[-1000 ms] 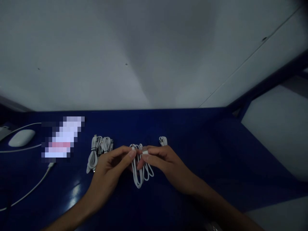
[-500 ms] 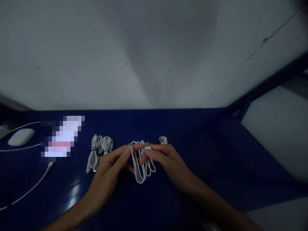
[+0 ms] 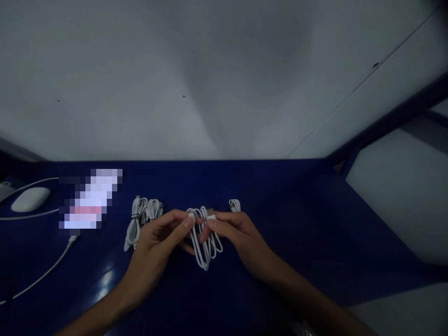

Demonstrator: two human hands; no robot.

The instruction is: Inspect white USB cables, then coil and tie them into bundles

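Note:
A loosely coiled white cable (image 3: 203, 252) hangs between my two hands above the blue table. My left hand (image 3: 159, 245) pinches one end of it, near a small plug, between thumb and fingers. At the other end, my right hand (image 3: 241, 235) grips the cable by its white connector, whose metal plug points up. Two tied white cable bundles, one on the left (image 3: 134, 224) and one beside it (image 3: 154, 208), lie behind my left hand, partly hidden by it. Another small white coil (image 3: 234, 205) lies behind my right hand.
On the left of the blue table (image 3: 189, 179) lie a pixelated bright phone (image 3: 93, 200) with a white charging cable (image 3: 52, 271) and a white rounded case (image 3: 31, 199). A pale wall (image 3: 140, 116) rises along the table's back edge.
The two hands have come slightly closer together, with the right hand shifted a little left. The held coil hangs a bit narrower between them.

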